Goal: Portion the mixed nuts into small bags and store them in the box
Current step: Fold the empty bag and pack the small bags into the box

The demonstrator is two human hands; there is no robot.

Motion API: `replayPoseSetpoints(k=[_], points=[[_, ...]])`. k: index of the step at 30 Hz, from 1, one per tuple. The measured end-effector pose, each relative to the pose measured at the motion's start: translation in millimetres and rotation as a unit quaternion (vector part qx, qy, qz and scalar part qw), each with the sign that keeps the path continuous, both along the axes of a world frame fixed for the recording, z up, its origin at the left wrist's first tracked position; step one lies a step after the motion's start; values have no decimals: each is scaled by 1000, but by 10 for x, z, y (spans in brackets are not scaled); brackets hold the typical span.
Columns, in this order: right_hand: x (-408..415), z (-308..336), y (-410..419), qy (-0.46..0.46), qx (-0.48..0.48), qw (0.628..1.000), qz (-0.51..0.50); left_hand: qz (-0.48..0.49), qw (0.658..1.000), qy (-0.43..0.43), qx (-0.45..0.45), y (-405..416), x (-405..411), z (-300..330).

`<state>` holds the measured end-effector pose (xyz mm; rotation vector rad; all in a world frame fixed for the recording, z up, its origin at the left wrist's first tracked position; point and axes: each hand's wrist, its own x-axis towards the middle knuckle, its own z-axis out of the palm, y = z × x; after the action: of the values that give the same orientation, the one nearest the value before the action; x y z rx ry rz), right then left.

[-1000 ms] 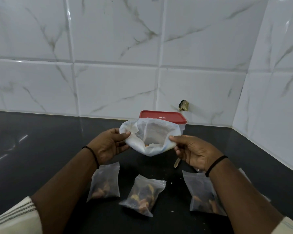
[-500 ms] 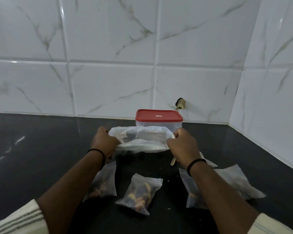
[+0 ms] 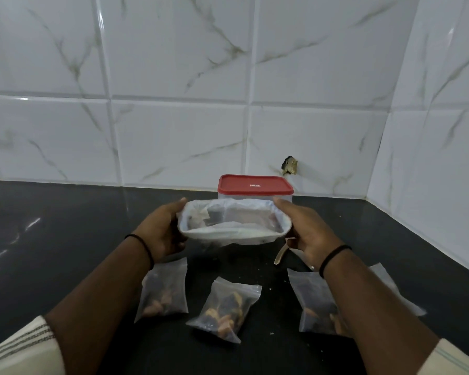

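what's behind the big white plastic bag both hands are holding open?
A clear plastic box with a red lid, lid on, against the tiled wall. The large white plastic bag covers its lower front; its contents cannot be seen.

Head view, close, downward onto countertop (image 3: 65, 239).

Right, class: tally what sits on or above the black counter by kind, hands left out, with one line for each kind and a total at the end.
Small filled bags of nuts: 3, left, middle, right
Large white bag held open by both hands: 1
Red-lidded box: 1
Empty-looking small bags at the right: 1 visible; more may be hidden by the arm
Total: 6
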<state>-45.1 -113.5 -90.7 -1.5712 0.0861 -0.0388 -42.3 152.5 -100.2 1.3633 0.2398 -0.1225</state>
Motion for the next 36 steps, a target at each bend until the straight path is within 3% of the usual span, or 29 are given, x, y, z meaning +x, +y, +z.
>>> replayPoseSetpoints(k=[5, 16, 20, 22, 24, 26, 29, 33, 36], points=[[-20, 23, -23, -8, 10, 999, 43, -79, 996, 34, -27, 13, -3, 10], [-29, -41, -8, -85, -158, 982, 55, -147, 989, 20, 17, 1, -28, 11], [2, -87, 28, -149, -274, 950, 2, -128, 990, -29, 49, -39, -31, 36], [32, -103, 33, -185, -352, 917, -39, -70, 987, -79, 124, -72, -24, 47], [37, -116, 41, -218, -404, 886, -67, 8, 953, -159, 260, -101, -32, 38], [30, -125, 60, -252, -427, 862, -105, 94, 888, -240, 381, -118, -30, 0], [-6, -123, 97, -261, -406, 863, -149, 161, 844, -284, 424, -153, -42, -33], [-2, -138, 83, -196, -412, 878, -146, 159, 855, -231, 437, -175, 11, -87], [13, -147, 56, -179, -397, 887, -151, 123, 913, -181, 345, -204, 14, -70]])
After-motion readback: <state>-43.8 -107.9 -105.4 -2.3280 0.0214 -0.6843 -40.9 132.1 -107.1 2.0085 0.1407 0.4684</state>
